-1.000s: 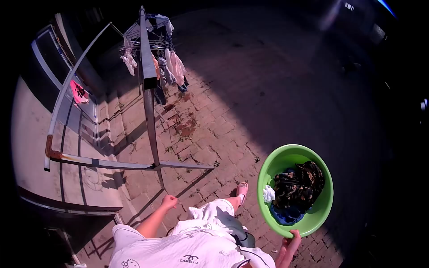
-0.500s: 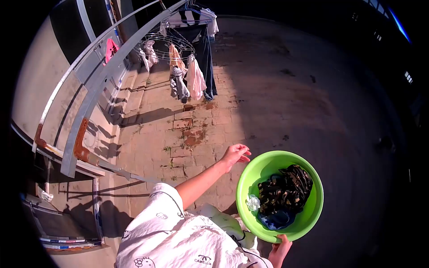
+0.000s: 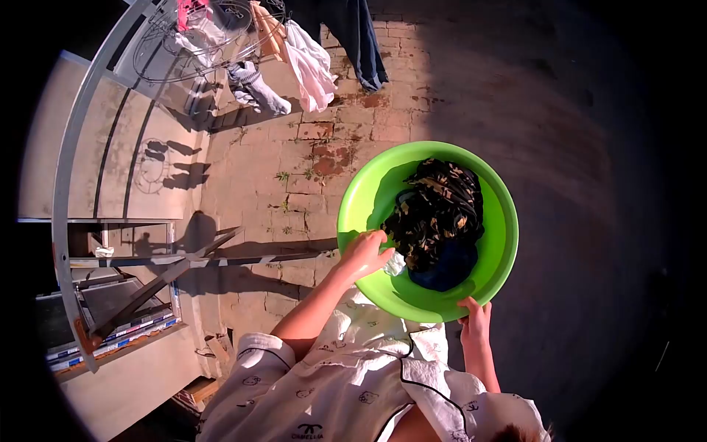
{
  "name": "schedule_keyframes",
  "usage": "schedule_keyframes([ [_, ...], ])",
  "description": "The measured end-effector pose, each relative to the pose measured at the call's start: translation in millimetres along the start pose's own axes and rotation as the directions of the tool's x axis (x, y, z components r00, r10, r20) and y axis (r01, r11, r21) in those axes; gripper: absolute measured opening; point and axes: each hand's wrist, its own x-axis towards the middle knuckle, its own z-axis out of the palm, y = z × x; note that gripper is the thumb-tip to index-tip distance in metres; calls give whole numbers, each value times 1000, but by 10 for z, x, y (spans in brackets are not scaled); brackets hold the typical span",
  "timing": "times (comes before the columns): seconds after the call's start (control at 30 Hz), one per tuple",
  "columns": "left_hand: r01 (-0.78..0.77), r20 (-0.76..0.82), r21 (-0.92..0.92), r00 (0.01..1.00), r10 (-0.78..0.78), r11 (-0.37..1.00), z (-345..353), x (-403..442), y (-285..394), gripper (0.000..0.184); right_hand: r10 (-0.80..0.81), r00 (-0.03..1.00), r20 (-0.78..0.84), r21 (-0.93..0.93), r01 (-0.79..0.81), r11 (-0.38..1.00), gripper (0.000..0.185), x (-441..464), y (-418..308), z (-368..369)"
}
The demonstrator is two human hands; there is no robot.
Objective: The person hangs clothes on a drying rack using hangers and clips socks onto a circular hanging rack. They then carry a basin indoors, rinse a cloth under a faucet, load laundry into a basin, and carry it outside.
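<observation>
A round green basin [image 3: 354,199] is in front of my body, tilted so that its inside faces me. My right hand [image 3: 475,318] grips its near right rim, with the thumb over the edge. In the basin lies a bunched black garment with a tan pattern [image 3: 442,210], beside a dark blue cloth [image 3: 445,267]. A small crumpled white piece [image 3: 395,264] is at the near left inner wall. My left hand [image 3: 366,255] reaches over the left rim, fingers slightly bent and apart, thumb close to the white piece. Nothing shows in its grasp.
Ahead on the left, a wire hanging rack [image 3: 173,72] carries light clothes [image 3: 309,66] and grey socks [image 3: 254,87]. Dark trousers [image 3: 359,46] hang beside them. A metal frame [image 3: 62,184] stands at the left, with a crossing bar [image 3: 140,296]. Below is brick paving [image 3: 250,169].
My left hand has moved from beside the basin to over its left rim. My view has tilted down, so the basin appears higher and farther left. My right hand still holds the rim.
</observation>
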Motion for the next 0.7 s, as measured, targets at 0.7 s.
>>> schedule_keyframes([
  [0.7,97,223,53,969,-106,994,1016,2938,-1071,40,178,978,108,-404,-120,907,5,2837,241,1845],
])
